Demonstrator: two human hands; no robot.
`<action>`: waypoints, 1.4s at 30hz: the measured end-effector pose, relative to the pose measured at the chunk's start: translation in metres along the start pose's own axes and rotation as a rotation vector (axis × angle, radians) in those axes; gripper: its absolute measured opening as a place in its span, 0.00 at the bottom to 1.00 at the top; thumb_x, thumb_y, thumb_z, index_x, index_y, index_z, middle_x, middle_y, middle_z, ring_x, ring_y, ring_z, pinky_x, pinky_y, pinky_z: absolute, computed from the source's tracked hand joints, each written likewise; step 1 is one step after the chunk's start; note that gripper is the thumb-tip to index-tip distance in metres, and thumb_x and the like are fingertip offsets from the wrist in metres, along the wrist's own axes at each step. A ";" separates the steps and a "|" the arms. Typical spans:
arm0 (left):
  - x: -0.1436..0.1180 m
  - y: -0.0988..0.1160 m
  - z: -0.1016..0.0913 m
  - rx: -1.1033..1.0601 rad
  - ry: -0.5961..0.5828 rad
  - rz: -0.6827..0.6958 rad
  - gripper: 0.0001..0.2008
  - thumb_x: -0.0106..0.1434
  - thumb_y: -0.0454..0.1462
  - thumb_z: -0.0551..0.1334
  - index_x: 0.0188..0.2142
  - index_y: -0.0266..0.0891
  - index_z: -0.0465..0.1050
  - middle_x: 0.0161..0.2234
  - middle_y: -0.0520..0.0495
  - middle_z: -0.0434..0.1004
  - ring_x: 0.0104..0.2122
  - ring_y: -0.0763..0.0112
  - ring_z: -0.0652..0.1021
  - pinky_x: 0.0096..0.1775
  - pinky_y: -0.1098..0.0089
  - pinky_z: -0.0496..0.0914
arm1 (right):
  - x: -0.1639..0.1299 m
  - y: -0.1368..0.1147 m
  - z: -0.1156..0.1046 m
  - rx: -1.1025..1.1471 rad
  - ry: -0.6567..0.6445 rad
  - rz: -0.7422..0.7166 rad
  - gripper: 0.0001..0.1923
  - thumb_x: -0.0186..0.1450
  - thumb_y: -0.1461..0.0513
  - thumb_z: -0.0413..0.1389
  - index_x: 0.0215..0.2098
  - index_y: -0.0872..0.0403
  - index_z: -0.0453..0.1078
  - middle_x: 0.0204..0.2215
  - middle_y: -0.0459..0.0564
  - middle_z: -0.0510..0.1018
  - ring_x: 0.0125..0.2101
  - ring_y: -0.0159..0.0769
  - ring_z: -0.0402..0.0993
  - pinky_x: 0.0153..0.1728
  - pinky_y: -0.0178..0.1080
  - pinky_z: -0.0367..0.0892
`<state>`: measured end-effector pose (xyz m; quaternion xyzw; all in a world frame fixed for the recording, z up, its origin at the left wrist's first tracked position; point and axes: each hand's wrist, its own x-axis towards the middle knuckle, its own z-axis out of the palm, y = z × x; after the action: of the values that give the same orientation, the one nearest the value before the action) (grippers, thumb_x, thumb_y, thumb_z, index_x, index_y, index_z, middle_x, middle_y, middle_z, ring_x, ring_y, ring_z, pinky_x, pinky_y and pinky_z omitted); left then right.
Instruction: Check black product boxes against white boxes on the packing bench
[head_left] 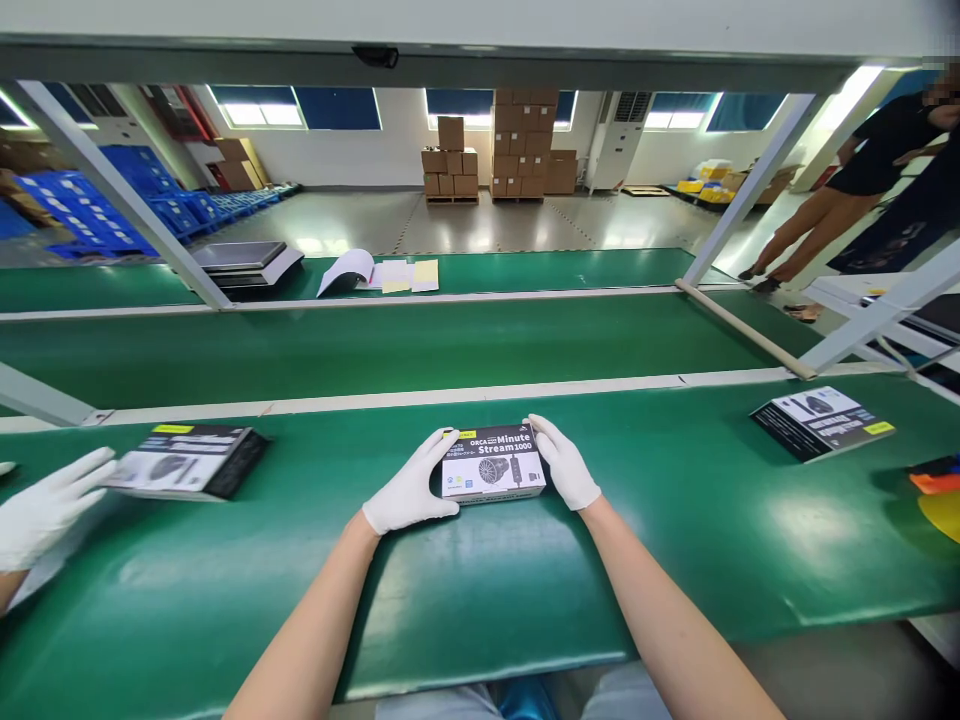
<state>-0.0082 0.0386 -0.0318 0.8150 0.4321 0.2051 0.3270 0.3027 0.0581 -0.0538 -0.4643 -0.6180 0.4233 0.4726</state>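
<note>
The left hand (pixel 411 492) and the right hand (pixel 564 462), both gloved, grasp the ends of a boxed fan (pixel 491 466). It lies flat on the green worktop (pixel 525 580). A co-worker's gloved hand (pixel 45 510) touches another box (pixel 187 460) at far left.

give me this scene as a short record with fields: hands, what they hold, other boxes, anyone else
left hand: gloved left hand grips the left end of the boxed product
right hand: gloved right hand grips its right end
surface: green mat
other boxes: left box; right box
others: co-worker's gloved hand beside the left box
</note>
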 end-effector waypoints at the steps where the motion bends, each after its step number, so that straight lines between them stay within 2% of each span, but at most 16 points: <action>1: 0.000 0.001 -0.001 0.001 0.000 0.005 0.54 0.55 0.44 0.70 0.72 0.50 0.37 0.71 0.49 0.32 0.70 0.57 0.42 0.69 0.56 0.42 | -0.001 -0.001 0.000 0.034 -0.015 -0.003 0.34 0.73 0.45 0.49 0.67 0.57 0.56 0.63 0.54 0.62 0.63 0.39 0.58 0.66 0.43 0.53; 5: 0.000 0.001 -0.003 0.002 0.007 0.017 0.52 0.58 0.44 0.68 0.72 0.49 0.37 0.71 0.48 0.31 0.70 0.56 0.42 0.68 0.57 0.43 | -0.009 -0.011 -0.004 -0.029 -0.219 -0.042 0.44 0.69 0.45 0.55 0.73 0.53 0.42 0.69 0.52 0.46 0.68 0.40 0.44 0.69 0.45 0.44; 7: -0.001 0.000 -0.001 -0.003 0.021 0.025 0.53 0.57 0.45 0.69 0.72 0.47 0.38 0.71 0.47 0.32 0.70 0.56 0.41 0.68 0.58 0.42 | -0.013 -0.018 -0.010 -0.198 -0.345 -0.059 0.50 0.63 0.46 0.62 0.73 0.49 0.42 0.71 0.49 0.37 0.69 0.43 0.37 0.69 0.47 0.41; 9: -0.003 0.002 0.003 -0.014 0.039 0.030 0.54 0.56 0.44 0.70 0.73 0.45 0.39 0.71 0.46 0.32 0.70 0.57 0.42 0.69 0.59 0.42 | -0.016 -0.024 -0.014 -0.310 -0.413 -0.046 0.54 0.58 0.49 0.66 0.73 0.48 0.43 0.71 0.47 0.29 0.69 0.44 0.35 0.68 0.47 0.46; 13: -0.013 0.022 0.004 -0.005 0.100 0.007 0.48 0.61 0.43 0.66 0.73 0.47 0.38 0.71 0.48 0.29 0.70 0.61 0.44 0.68 0.61 0.47 | -0.017 -0.027 -0.016 -0.361 -0.399 -0.064 0.51 0.57 0.53 0.67 0.72 0.47 0.48 0.70 0.46 0.34 0.68 0.41 0.41 0.66 0.43 0.51; 15: -0.019 0.030 -0.007 0.067 0.245 0.045 0.39 0.66 0.43 0.61 0.72 0.48 0.44 0.71 0.50 0.37 0.69 0.64 0.49 0.68 0.63 0.50 | -0.017 -0.025 -0.014 -0.369 -0.376 -0.074 0.49 0.57 0.55 0.67 0.71 0.45 0.49 0.70 0.46 0.37 0.68 0.39 0.42 0.66 0.41 0.50; 18: -0.031 0.018 -0.044 0.271 0.657 0.029 0.24 0.70 0.42 0.56 0.63 0.42 0.64 0.64 0.47 0.60 0.65 0.66 0.61 0.66 0.65 0.55 | -0.017 -0.023 -0.012 -0.359 -0.356 -0.070 0.49 0.57 0.56 0.66 0.71 0.44 0.49 0.70 0.45 0.37 0.68 0.37 0.41 0.66 0.40 0.51; 19: -0.036 0.007 -0.059 0.363 0.776 -0.049 0.21 0.70 0.42 0.55 0.60 0.40 0.68 0.62 0.45 0.64 0.63 0.64 0.64 0.65 0.64 0.56 | -0.017 -0.023 -0.012 -0.352 -0.354 -0.066 0.49 0.57 0.56 0.66 0.71 0.44 0.49 0.70 0.45 0.36 0.68 0.37 0.41 0.66 0.39 0.51; 21: -0.048 -0.020 -0.084 0.533 0.853 -0.306 0.23 0.68 0.43 0.56 0.60 0.37 0.69 0.61 0.40 0.64 0.62 0.55 0.64 0.64 0.57 0.56 | -0.018 -0.023 -0.011 -0.352 -0.360 -0.058 0.50 0.57 0.56 0.66 0.72 0.45 0.47 0.70 0.45 0.34 0.69 0.37 0.41 0.65 0.39 0.52; 23: -0.065 -0.044 -0.099 0.477 0.694 -0.541 0.26 0.68 0.46 0.55 0.62 0.39 0.68 0.64 0.40 0.60 0.63 0.51 0.62 0.64 0.54 0.57 | -0.018 -0.024 -0.012 -0.378 -0.371 -0.053 0.51 0.57 0.57 0.65 0.72 0.46 0.45 0.71 0.45 0.32 0.69 0.37 0.41 0.65 0.39 0.52; 25: -0.082 -0.057 -0.101 0.305 0.541 -0.617 0.28 0.69 0.51 0.53 0.64 0.44 0.66 0.67 0.46 0.54 0.65 0.56 0.60 0.65 0.58 0.55 | -0.019 -0.025 -0.013 -0.402 -0.382 -0.051 0.52 0.56 0.58 0.65 0.72 0.47 0.44 0.71 0.47 0.31 0.68 0.38 0.42 0.65 0.39 0.53; 28: -0.102 -0.051 -0.090 0.215 0.345 -0.536 0.39 0.63 0.58 0.59 0.68 0.46 0.57 0.71 0.50 0.36 0.67 0.55 0.57 0.65 0.62 0.56 | -0.018 -0.028 -0.018 -0.420 -0.379 -0.070 0.51 0.56 0.57 0.66 0.72 0.49 0.48 0.70 0.50 0.36 0.68 0.42 0.45 0.65 0.42 0.53; 31: -0.112 -0.035 -0.077 0.201 0.149 -0.350 0.51 0.57 0.53 0.68 0.72 0.45 0.44 0.71 0.46 0.22 0.69 0.51 0.49 0.65 0.59 0.56 | -0.014 -0.027 -0.026 -0.353 -0.293 -0.086 0.48 0.56 0.51 0.67 0.69 0.50 0.55 0.68 0.54 0.47 0.66 0.46 0.50 0.66 0.46 0.53; 34: -0.110 -0.029 -0.072 0.190 0.116 -0.198 0.50 0.56 0.47 0.70 0.71 0.48 0.46 0.71 0.44 0.27 0.69 0.53 0.45 0.66 0.56 0.52 | -0.007 -0.020 -0.033 -0.233 -0.109 -0.058 0.38 0.61 0.45 0.62 0.64 0.52 0.62 0.62 0.56 0.60 0.61 0.46 0.59 0.62 0.47 0.58; 37: -0.097 -0.033 -0.080 0.111 0.123 -0.108 0.48 0.52 0.46 0.73 0.68 0.45 0.54 0.70 0.43 0.38 0.69 0.54 0.48 0.67 0.56 0.48 | 0.000 -0.012 -0.036 -0.270 0.078 -0.050 0.31 0.64 0.43 0.57 0.55 0.55 0.70 0.61 0.57 0.62 0.60 0.47 0.60 0.63 0.50 0.56; 42: -0.057 -0.037 -0.107 -0.420 0.001 -0.208 0.37 0.62 0.48 0.65 0.66 0.40 0.59 0.66 0.40 0.55 0.64 0.53 0.61 0.66 0.55 0.54 | 0.003 -0.015 -0.034 -0.250 0.276 -0.108 0.24 0.64 0.44 0.55 0.41 0.55 0.75 0.56 0.55 0.70 0.56 0.48 0.66 0.59 0.49 0.60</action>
<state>-0.1264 0.0440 0.0145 0.6801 0.4618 0.2563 0.5085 0.3325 0.0610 -0.0321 -0.5395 -0.6189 0.2494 0.5134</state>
